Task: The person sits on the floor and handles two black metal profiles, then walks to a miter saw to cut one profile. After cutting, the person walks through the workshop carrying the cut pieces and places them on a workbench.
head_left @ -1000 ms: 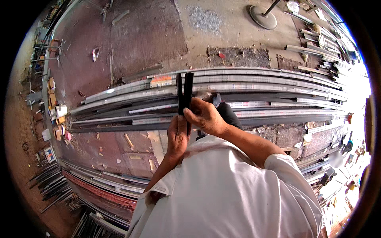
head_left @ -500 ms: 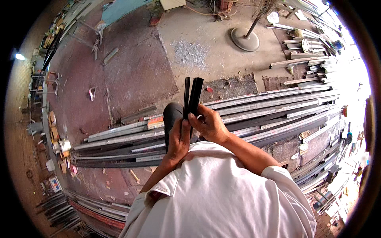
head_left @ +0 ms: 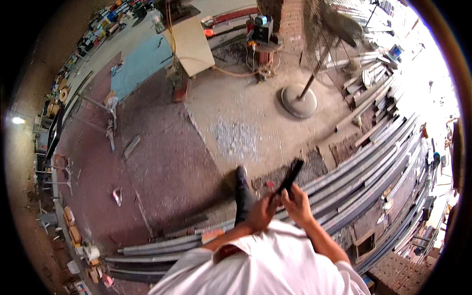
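Observation:
Short black profile strips [head_left: 291, 176] are held together in front of my body, slanting up to the right. Around their lower end my left hand [head_left: 260, 213] is closed. My right hand [head_left: 297, 206] grips the strips from the other side, its thumb against them. Where the fingers overlap, I cannot tell how many strips there are. One leg in dark trousers [head_left: 242, 196] reaches forward on the floor, left of the strips.
Long metal profiles [head_left: 344, 189] lie in rows across the floor around me. Ahead are scattered metal shavings [head_left: 237, 141] and a standing fan's round base [head_left: 299, 101]. Farther off stand a pale board [head_left: 189, 46], a blue sheet [head_left: 140, 69] and a small machine on a stand [head_left: 260, 32].
Both hands have moved right and lower in view with the strips, which now tilt right and lie closer together. A leg has come forward, and the view shows more of the floor ahead.

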The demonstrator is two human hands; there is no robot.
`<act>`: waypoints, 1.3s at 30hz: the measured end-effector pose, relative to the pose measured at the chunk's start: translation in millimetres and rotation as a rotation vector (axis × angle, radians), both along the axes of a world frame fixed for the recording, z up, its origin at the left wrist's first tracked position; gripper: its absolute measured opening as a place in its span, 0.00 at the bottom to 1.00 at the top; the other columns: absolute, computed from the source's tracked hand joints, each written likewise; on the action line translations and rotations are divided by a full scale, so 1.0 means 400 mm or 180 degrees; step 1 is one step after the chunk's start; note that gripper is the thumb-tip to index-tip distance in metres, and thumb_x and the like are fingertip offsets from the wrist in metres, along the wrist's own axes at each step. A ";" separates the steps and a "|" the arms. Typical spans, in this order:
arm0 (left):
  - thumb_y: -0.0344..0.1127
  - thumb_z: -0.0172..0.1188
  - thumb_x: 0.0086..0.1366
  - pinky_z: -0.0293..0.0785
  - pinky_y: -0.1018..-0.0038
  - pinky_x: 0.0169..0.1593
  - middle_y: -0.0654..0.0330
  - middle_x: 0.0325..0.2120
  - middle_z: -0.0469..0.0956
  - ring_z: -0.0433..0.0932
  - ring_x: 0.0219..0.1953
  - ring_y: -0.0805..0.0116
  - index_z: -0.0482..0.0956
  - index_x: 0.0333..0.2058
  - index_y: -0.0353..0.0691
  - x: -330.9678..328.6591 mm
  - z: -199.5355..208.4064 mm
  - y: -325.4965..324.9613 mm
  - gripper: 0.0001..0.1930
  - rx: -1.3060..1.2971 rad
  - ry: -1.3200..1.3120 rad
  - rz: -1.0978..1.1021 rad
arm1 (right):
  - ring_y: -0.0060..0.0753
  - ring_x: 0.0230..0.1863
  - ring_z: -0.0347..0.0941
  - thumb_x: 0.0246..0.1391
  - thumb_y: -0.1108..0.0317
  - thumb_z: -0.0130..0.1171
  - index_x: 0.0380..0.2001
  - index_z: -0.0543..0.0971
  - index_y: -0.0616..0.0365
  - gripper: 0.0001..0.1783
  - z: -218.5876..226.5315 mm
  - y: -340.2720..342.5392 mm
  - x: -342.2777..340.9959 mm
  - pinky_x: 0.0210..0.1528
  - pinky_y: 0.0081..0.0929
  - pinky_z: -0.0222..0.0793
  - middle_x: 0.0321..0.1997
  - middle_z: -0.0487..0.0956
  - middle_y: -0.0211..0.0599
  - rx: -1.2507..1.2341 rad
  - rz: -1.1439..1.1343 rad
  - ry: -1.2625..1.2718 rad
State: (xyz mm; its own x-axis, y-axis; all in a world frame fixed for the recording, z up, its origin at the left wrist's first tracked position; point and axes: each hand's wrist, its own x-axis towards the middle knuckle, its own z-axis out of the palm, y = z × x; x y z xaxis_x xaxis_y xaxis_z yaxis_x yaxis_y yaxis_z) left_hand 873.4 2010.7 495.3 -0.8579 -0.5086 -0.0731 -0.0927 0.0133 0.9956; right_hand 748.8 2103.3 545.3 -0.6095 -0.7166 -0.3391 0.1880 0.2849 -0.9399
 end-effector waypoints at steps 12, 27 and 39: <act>0.46 0.47 0.80 0.78 0.56 0.42 0.44 0.35 0.83 0.84 0.40 0.41 0.72 0.47 0.35 -0.097 0.132 -0.736 0.17 -0.0001 -0.0767 0.0247 | 0.11 0.32 0.68 0.69 0.69 0.55 0.45 0.77 0.65 0.09 0.073 -0.738 -0.163 0.30 0.19 0.66 0.31 0.75 0.21 -0.0030 0.0619 -0.0545; 0.47 0.45 0.81 0.69 0.68 0.32 0.61 0.27 0.73 0.69 0.28 0.71 0.72 0.37 0.37 -0.258 0.175 -1.181 0.19 0.0061 -0.0660 0.1315 | 0.22 0.42 0.76 0.66 0.68 0.60 0.49 0.80 0.70 0.15 0.090 -1.297 -0.394 0.48 0.24 0.76 0.40 0.81 0.31 -0.0268 0.1630 -0.1192; 0.52 0.50 0.79 0.73 0.51 0.38 0.40 0.33 0.78 0.79 0.35 0.37 0.70 0.48 0.34 -0.552 0.225 -1.610 0.22 -0.0743 -0.1346 0.1376 | 0.23 0.39 0.78 0.62 0.71 0.62 0.43 0.82 0.68 0.11 0.132 -1.848 -0.761 0.46 0.27 0.77 0.37 0.83 0.32 -0.0172 0.2502 -0.1512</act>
State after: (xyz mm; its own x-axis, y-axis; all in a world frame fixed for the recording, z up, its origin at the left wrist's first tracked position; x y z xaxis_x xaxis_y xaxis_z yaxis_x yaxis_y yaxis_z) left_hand 652.4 1366.6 585.2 -0.4937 -0.8450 -0.2055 -0.5216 0.0986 0.8474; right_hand 444.5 1364.0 598.2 0.2544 -0.8879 -0.3833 0.3286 0.4521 -0.8292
